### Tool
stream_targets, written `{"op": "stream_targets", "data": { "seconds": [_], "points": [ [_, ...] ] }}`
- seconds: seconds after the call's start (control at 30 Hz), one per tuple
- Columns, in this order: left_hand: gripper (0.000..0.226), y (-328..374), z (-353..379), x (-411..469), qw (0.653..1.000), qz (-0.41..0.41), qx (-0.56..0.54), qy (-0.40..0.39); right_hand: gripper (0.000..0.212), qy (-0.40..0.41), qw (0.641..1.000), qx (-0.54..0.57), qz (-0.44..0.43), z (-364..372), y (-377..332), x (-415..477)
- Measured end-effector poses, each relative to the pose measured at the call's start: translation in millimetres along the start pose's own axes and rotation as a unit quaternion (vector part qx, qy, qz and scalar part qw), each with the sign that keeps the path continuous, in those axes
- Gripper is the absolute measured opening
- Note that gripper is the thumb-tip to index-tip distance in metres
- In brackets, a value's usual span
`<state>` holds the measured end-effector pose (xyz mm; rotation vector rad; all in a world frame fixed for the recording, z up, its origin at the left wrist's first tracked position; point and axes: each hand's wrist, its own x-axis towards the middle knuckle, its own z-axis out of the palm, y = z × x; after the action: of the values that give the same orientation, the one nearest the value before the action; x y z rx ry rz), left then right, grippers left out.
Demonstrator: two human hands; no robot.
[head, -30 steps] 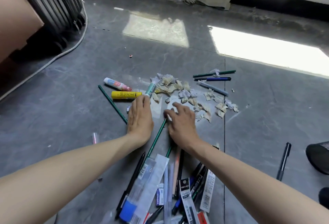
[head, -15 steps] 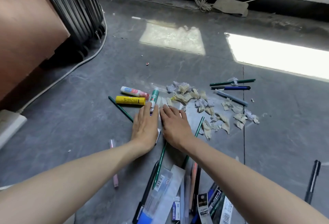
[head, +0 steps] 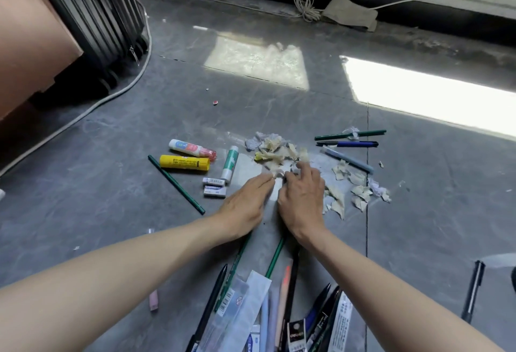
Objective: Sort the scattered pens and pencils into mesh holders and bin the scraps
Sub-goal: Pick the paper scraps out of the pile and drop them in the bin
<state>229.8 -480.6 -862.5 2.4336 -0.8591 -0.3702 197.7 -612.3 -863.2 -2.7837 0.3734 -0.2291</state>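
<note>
Nearest the camera, a pile of pens and packaged refills (head: 279,309) is lying on the grey floor (head: 111,212); a black pen (head: 473,290) is lying well apart at the right; two green pencils (head: 275,258) are running from the pile under the wrists.

The left hand (head: 245,203) is resting low over the floor, fingers straight and together, gripping nothing; its fingertips are meeting the edge of the paper scraps (head: 275,149).

The right hand (head: 303,195) is lying just beside it, fingers bending down onto the scraps; whether they are pinching a piece cannot be told.

The scraps are lying ahead and to the right of both hands.

To the left, two erasers (head: 214,186), a green-and-white tube (head: 230,164), a yellow glue stick (head: 184,162), a white-and-pink bottle (head: 192,148) and a long green pencil (head: 176,184) are lying near one another; beyond the scraps, a far green pencil (head: 350,134), a blue pen (head: 347,144) and a pale blue pen (head: 347,159) are lying side by side; a dark suitcase (head: 92,16) is standing at the far left.
</note>
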Motion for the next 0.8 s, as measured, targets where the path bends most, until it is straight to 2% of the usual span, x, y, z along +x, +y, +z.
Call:
{"op": "stream_targets", "data": {
  "seconds": [0.07, 0.13, 0.23, 0.33, 0.43, 0.53, 0.6, 0.7, 0.73, 0.8],
  "points": [
    [0.048, 2, -1, 14, 0.997, -0.023, -0.037, 0.063, 0.025, 0.016, 1.000, 0.016, 0.005, -4, 10, 3],
    [0.052, 0, -6, 37, 0.990, -0.088, -0.051, 0.097, 0.030, 0.036, 0.999, 0.020, 0.011, -9, 21, 5],
    [0.063, 3, -16, 74, 0.977, -0.192, -0.072, 0.063, 0.035, 0.034, 0.998, 0.023, 0.052, -16, 39, 6],
    [0.065, 5, -17, 97, 0.969, -0.227, -0.084, 0.042, 0.040, 0.004, 0.996, 0.031, 0.082, -22, 59, 4],
    [0.059, 6, -7, 105, 0.978, -0.200, -0.051, 0.015, 0.045, -0.021, 0.997, 0.040, 0.069, -24, 76, 2],
    [0.052, 23, 15, 96, 0.992, -0.108, -0.067, 0.010, 0.046, -0.033, 0.996, 0.061, 0.056, -25, 86, 4],
    [0.047, 38, 27, 88, 0.990, -0.065, -0.120, 0.031, 0.045, -0.025, 0.996, 0.068, 0.054, -26, 91, 8],
    [0.048, 47, 32, 90, 0.983, -0.087, -0.128, 0.095, 0.047, -0.005, 0.997, 0.062, 0.038, -25, 95, 18],
    [0.048, 49, 32, 90, 0.984, -0.089, -0.123, 0.090, 0.047, -0.003, 0.998, 0.060, 0.034, -26, 95, 23],
    [0.042, 57, 34, 89, 0.988, -0.035, -0.147, 0.038, 0.044, -0.012, 0.998, 0.054, 0.038, -28, 95, 35]
  ]
}}
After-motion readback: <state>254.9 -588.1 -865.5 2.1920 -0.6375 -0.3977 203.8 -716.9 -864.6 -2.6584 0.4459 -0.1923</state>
